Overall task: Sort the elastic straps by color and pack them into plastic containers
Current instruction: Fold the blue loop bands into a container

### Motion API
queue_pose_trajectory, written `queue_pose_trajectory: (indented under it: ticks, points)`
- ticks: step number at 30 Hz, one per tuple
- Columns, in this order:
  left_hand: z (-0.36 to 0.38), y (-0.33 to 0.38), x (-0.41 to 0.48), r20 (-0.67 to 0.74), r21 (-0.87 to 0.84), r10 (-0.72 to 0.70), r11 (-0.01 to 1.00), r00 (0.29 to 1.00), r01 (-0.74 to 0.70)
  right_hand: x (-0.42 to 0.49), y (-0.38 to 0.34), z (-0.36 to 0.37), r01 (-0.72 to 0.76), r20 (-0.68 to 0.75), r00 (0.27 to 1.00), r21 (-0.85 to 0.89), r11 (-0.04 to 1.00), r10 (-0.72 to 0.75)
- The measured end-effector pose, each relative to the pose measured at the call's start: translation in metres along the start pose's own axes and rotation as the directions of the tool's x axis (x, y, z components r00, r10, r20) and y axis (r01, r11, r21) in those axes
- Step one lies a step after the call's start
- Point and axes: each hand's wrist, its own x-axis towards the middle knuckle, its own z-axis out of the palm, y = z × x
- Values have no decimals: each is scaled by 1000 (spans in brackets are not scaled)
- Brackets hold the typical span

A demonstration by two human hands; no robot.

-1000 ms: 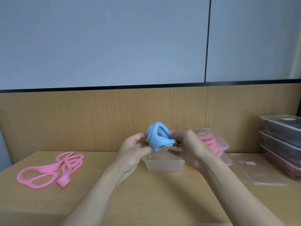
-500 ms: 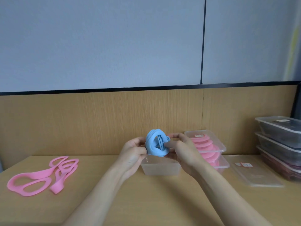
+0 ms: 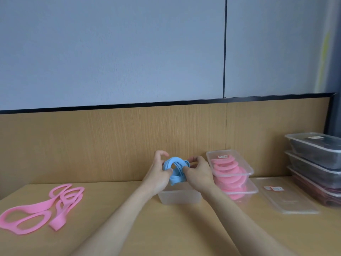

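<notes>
A bundle of folded blue elastic straps [image 3: 176, 170] hangs just above an open clear plastic container [image 3: 180, 197] at the table's middle. My left hand [image 3: 157, 174] grips the bundle's left side and my right hand [image 3: 199, 173] pinches its right side. Pink straps [image 3: 42, 209] lie loose on the table at the far left. To the right of my right hand, two stacked clear containers [image 3: 234, 174] hold pink straps.
A clear lid [image 3: 287, 198] lies flat on the table at the right. Three stacked lidded containers [image 3: 317, 169] with dark contents stand at the far right edge. A wooden back panel [image 3: 110, 145] rises behind the table.
Both hands have lowered the blue bundle toward the open container, and the bundle has been squeezed more compact. The camera view has shifted slightly.
</notes>
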Motion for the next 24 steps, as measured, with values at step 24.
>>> queue_pose_trajectory:
  ticks: [24]
  points:
    - [30,-81,-5,-101,-67,67,995,993,-74,-46,43,-40,664,170,690,-537,521,-704]
